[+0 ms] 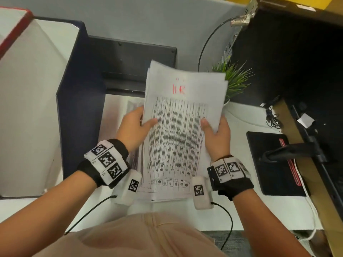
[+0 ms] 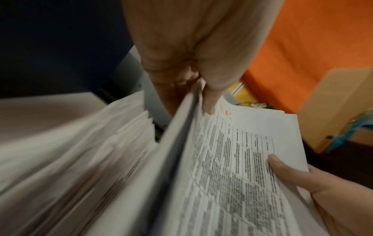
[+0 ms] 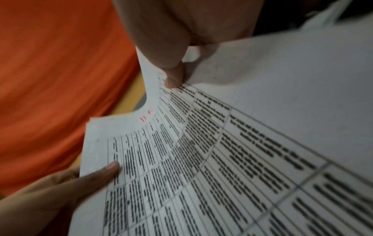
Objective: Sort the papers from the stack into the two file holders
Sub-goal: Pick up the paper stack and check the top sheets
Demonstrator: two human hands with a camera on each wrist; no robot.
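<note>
I hold a bundle of white papers (image 1: 181, 130) with a printed table and red handwriting at the top, lifted above the desk. My left hand (image 1: 143, 119) grips its left edge, thumb on top and fingers underneath. At the right edge my right hand (image 1: 209, 125) grips it the same way. The left wrist view shows my left hand (image 2: 201, 99) pinching the bundle (image 2: 232, 159), with the remaining stack (image 2: 80, 151) blurred below. The right wrist view shows my right hand (image 3: 177, 71) on the sheet (image 3: 201, 151). A navy file holder (image 1: 78, 101) stands to the left, with a white red-edged holder (image 1: 24, 89) beside it.
A black panel (image 1: 133, 54) stands behind the papers against the grey wall. A green potted plant (image 1: 233, 78) is at the back right. A black pad with a red band (image 1: 274, 164) lies on the white desk (image 1: 241, 210), under a black arm (image 1: 289, 153). A cable (image 1: 207, 45) runs up the wall.
</note>
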